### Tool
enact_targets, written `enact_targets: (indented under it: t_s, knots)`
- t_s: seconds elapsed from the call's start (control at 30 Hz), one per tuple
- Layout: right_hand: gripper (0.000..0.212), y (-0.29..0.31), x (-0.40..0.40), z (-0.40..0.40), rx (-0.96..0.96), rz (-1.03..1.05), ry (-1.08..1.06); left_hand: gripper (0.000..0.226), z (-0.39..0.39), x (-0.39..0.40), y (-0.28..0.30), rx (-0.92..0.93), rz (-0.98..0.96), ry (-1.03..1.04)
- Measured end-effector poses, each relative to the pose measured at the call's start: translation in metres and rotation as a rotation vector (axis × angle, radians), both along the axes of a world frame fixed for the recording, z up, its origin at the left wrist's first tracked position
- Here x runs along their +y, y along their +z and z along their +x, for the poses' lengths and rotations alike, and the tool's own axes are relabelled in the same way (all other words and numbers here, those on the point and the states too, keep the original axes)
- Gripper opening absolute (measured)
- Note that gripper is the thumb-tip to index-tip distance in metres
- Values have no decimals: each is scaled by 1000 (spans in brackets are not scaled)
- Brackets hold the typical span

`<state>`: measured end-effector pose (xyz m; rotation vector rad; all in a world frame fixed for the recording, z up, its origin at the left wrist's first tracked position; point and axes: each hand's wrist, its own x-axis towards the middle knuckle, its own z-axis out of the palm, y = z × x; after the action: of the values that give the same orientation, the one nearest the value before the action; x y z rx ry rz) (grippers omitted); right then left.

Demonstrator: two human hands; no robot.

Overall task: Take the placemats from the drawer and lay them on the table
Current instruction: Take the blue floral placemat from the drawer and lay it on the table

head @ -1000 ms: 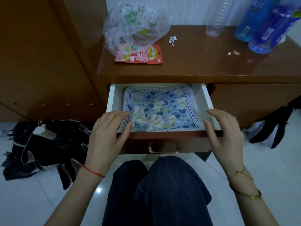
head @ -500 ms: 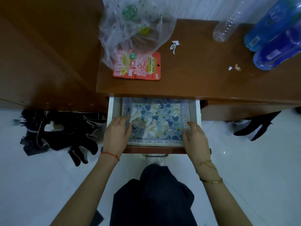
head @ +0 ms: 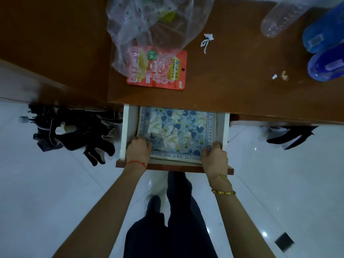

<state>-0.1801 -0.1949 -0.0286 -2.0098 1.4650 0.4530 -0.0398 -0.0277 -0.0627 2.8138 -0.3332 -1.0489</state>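
while the white-walled wooden drawer (head: 126, 131) is standing open under the brown wooden table (head: 232, 75), both hands are reaching inside. the left hand (head: 138, 150) is curling its grip onto the near left corner of the blue-and-cream floral fabric placemats (head: 178, 131); the right hand (head: 215, 158) is clamping the near right corner. the placemats are lying flat in the drawer.

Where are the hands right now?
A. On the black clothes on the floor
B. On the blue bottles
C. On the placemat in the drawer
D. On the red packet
C: the left hand and right hand grip the near corners of the placemat inside the open drawer.
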Motion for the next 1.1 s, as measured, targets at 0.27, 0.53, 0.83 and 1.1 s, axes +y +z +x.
enact_targets:
  t_s: [0.27,0.53,0.83,1.1]
  knots:
    - [24,2,8,-4,-87,-8,-134,30,-5,11,2,38,-39,54]
    - [23,1,12,-5,-114,-35,-303,27,-7,13,6,35,-52,51]
    - [26,8,-1,-20,-214,40,-293,28,-8,14,10,75,-72,71]
    - [31,28,-10,-44,-261,-47,-106,34,-14,21,28,157,-76,80]
